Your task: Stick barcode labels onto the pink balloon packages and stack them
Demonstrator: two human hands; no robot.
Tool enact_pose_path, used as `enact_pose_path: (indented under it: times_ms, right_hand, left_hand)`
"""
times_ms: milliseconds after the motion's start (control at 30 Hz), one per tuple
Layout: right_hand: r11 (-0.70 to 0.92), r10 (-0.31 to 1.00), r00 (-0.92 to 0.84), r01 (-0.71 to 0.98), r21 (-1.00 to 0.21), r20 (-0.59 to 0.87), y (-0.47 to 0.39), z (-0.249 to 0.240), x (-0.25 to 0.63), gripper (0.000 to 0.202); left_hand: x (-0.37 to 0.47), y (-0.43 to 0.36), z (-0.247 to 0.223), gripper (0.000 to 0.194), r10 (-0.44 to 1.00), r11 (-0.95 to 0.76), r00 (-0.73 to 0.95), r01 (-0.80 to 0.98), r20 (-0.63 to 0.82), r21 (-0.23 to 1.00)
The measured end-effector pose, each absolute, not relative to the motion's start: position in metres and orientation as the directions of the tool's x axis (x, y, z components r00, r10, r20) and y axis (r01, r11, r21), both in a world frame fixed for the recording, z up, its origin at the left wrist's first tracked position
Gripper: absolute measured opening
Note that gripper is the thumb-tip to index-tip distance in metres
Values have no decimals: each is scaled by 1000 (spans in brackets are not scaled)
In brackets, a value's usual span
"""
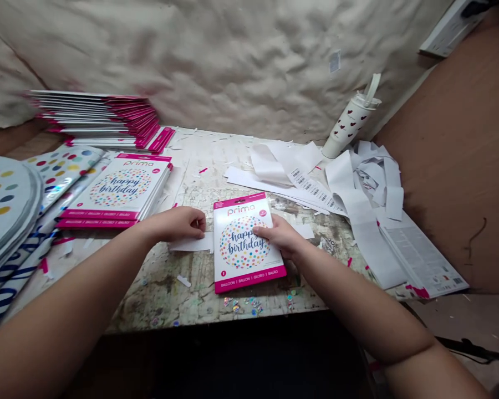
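My right hand (pixel 278 235) holds a white and pink balloon packet (pixel 249 260) by its right side, thumb on the printed front. The packet reads "happy birthday" and leans slightly to one side near the table's front edge. Left of it, my left hand (pixel 187 224) has its fingers curled together over a white paper strip (pixel 193 243) on the table; whether they pinch the strip is hard to make out. Part of the strip's right end is hidden by the packet.
Similar packets (pixel 120 185) lie stacked at left, before a taller pile (pixel 103 119). Round dotted balloons (pixel 4 205) are at far left. Label strips (pixel 311 188), curled backing paper (pixel 345 188) and a tilted white bottle (pixel 347 124) stand right. Confetti (pixel 253 305) dots the table edge (pixel 216 316).
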State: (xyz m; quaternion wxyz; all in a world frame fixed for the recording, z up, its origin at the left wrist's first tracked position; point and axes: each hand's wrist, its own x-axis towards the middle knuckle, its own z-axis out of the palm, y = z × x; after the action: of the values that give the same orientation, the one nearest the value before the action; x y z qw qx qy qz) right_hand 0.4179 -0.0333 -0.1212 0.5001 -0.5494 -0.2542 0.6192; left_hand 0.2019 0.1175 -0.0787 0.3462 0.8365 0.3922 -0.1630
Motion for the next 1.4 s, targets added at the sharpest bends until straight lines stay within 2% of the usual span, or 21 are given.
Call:
enact_pose_path:
  times_ms: [100,167,267,333,367,400,467,633,767,867,933,1000,1067,1133,1200,1300,1400]
  right_hand:
    - [-396,890,171,-166,-903,-422,-34,-119,417,37]
    - [-394,898,259,120,-911,-354,-39,-111,429,40]
    - [-293,907,420,557,-777,-42,-44,-91,475,30]
    - [-245,845,501,674,-697,188,-37,-79,520,19]
    - [-252,800,549,674,-695,243,-29,-75,543,13]
    - [-299,761,612,623,-723,213,-16,-74,566,7]
    - [-340,755,640,570,-748,144,15,-77,600,10]
    - [-337,817,576,460,-822,-13,82,-95,618,56]
    - [-196,893,450,414,-889,13,72,-86,612,66]
    - [64,942,290,336,-940,168,36,-66,609,74]
    - [225,936,197,300,-927,291,10,-53,603,73]
    - [287,921,152,353,-891,357,-11,-45,595,63]
    - [302,911,126,442,-844,392,-24,-41,591,52]
    - [310,909,96,496,-811,405,-28,-38,591,44]
    - [315,910,77,510,-800,407,-28,-36,595,39]
    - [314,913,45,552,-772,404,-24,-31,604,31]
    - [337,894,-21,687,-644,447,-23,-27,609,19]
  left_hand:
    - [201,119,-83,14,544,-431,646,763,-536,483]
    - [198,122,-84,12,540,-440,647,763,-539,475]
    - [193,123,-76,19,637,-481,642,764,-427,430]
    - [195,119,-64,27,739,-491,628,750,-244,444]
    - [201,115,-57,29,766,-490,621,731,-166,475]
    - [209,108,-49,30,772,-486,623,705,-124,516]
    - [232,90,-35,30,723,-472,677,630,-138,617]
    - [301,50,-23,31,475,-368,854,411,-212,834]
    - [334,59,-38,33,469,-144,850,342,-240,929]
    - [363,79,-49,39,550,19,783,336,-290,942]
    - [388,86,-52,40,558,127,782,250,-277,960]
    - [415,86,-52,34,553,300,807,42,-210,953]
    - [435,81,-51,25,609,466,782,-212,-137,859]
    - [447,75,-50,20,664,536,739,-368,-111,759]
    - [450,72,-50,20,628,566,770,-353,-112,745]
    - [447,72,-50,22,584,564,790,-233,-184,792]
    - [443,76,-51,20,626,561,737,-199,-255,804]
